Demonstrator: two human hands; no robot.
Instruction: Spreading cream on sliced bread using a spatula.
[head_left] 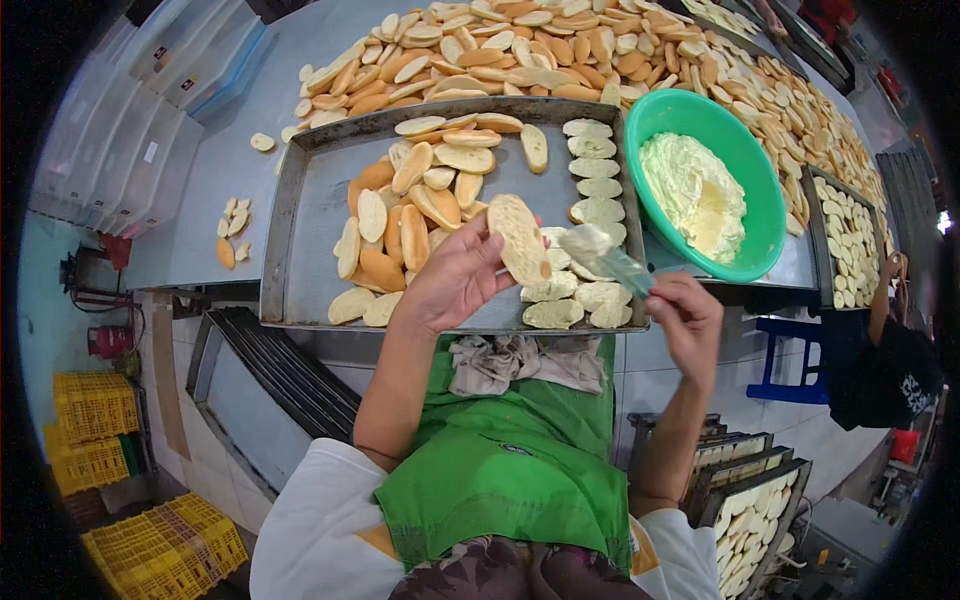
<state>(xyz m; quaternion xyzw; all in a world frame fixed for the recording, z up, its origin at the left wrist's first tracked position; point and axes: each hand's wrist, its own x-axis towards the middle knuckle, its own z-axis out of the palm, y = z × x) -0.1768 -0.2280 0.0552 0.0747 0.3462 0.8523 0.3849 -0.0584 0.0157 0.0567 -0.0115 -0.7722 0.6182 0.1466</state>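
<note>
My left hand point(450, 270) grips an oval bread slice point(515, 235) with its pale cut face up, over a metal tray point(305, 185). In my right hand point(680, 310) is a translucent spreading tool point(625, 272), its blade loaded with pale cream point(585, 245) just right of that slice. Loose bread halves point(405, 215) fill the tray's middle and left. Cream-coated slices point(595, 182) stand in a column along its right side, with more at the lower right. Beside the tray sits a green bowl of pale cream point(690, 190).
A big bread pile point(540, 55) lies behind on the metal table point(200, 250). Right are another filled tray point(845, 240), a person point(880, 370) and a blue stool point(785, 365). Below stand trays of slices point(750, 520) and stacked trays point(270, 390); left, plastic boxes point(120, 160) and yellow crates point(160, 540).
</note>
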